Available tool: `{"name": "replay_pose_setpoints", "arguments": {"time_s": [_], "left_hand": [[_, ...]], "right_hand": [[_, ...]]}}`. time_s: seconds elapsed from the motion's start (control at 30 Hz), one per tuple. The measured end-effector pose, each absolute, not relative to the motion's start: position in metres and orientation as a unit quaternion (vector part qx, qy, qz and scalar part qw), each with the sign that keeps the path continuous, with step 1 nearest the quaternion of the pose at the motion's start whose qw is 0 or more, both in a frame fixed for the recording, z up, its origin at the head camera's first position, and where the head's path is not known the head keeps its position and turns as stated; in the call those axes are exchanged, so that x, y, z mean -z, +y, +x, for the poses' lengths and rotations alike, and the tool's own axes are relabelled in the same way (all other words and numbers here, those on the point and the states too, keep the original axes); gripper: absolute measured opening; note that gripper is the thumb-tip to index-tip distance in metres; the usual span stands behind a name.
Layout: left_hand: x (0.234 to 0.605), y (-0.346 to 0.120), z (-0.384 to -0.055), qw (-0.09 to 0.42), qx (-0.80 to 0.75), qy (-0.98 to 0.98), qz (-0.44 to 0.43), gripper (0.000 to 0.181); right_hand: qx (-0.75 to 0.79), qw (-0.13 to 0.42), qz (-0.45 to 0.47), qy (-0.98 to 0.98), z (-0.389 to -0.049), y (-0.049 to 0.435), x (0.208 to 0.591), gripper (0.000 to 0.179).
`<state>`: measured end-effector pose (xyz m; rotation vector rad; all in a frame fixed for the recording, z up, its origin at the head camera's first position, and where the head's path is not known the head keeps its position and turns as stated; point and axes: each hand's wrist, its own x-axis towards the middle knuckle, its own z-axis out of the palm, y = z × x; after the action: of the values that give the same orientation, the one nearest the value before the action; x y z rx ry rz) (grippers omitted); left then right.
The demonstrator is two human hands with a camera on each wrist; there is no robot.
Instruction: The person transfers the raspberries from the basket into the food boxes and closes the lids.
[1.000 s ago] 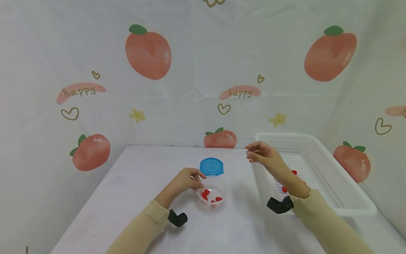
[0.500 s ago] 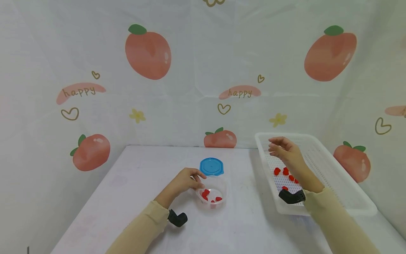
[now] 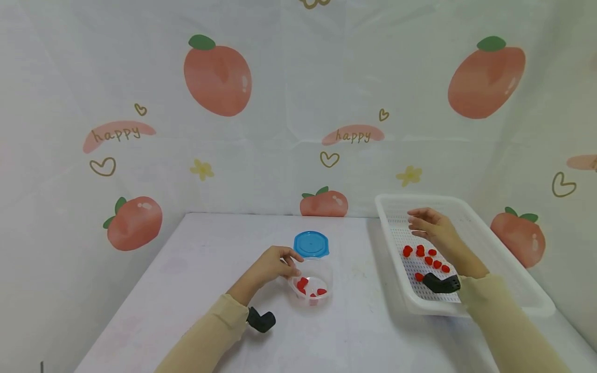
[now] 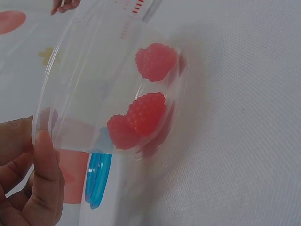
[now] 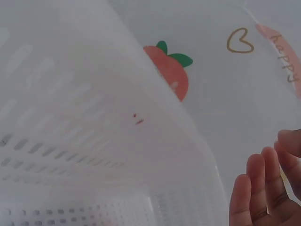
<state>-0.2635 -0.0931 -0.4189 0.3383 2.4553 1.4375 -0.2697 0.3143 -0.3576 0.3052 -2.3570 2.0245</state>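
My left hand [image 3: 275, 263] pinches the rim of a clear round plastic tub [image 4: 77, 101] between thumb and fingers. Several raspberries [image 4: 146, 114] lie in the bottom of the tub, which stands on the table in the head view. Over the left part of a white perforated plastic basket [image 3: 506, 261] hovers my right hand [image 3: 436, 229], its fingers loosely bent with nothing seen between them. Several more raspberries [image 3: 428, 260] lie scattered on the basket floor, below and in front of that hand. In the right wrist view, the fingers [image 5: 255, 188] appear beside the basket wall.
A blue lid [image 3: 311, 244] lies on the white table [image 3: 224, 233] just behind the tub. A printed cloth [image 3: 280, 103] with fruit drawings hangs behind the table. The basket's raised rim runs along the right side.
My right hand has moved right, from beside the basket's left rim to over its inside, uncovering more raspberries there. The left hand and tub stay put.
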Motion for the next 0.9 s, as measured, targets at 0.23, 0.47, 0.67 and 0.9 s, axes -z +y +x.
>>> {"name": "replay_pose_setpoints", "arguments": {"time_s": [0.23, 0.47, 0.67, 0.9], "left_hand": [[0.418, -0.094, -0.264, 0.138, -0.497, 0.849, 0.113, 0.030], [0.418, -0.094, -0.263, 0.137, -0.496, 0.850, 0.112, 0.029], [0.418, -0.093, -0.263, 0.139, -0.494, 0.850, 0.114, 0.030], [0.418, -0.092, -0.262, 0.138, -0.491, 0.852, 0.116, 0.029]], "right_hand": [[-0.568, -0.042, 0.095, -0.817, -0.274, 0.326, 0.363, 0.021], [-0.496, -0.112, 0.097, -0.856, -0.280, 0.328, 0.370, 0.046], [-0.466, -0.198, 0.101, -0.856, -0.283, 0.332, 0.377, 0.045], [-0.405, -0.240, 0.105, -0.876, -0.283, 0.337, 0.385, 0.038]]}}
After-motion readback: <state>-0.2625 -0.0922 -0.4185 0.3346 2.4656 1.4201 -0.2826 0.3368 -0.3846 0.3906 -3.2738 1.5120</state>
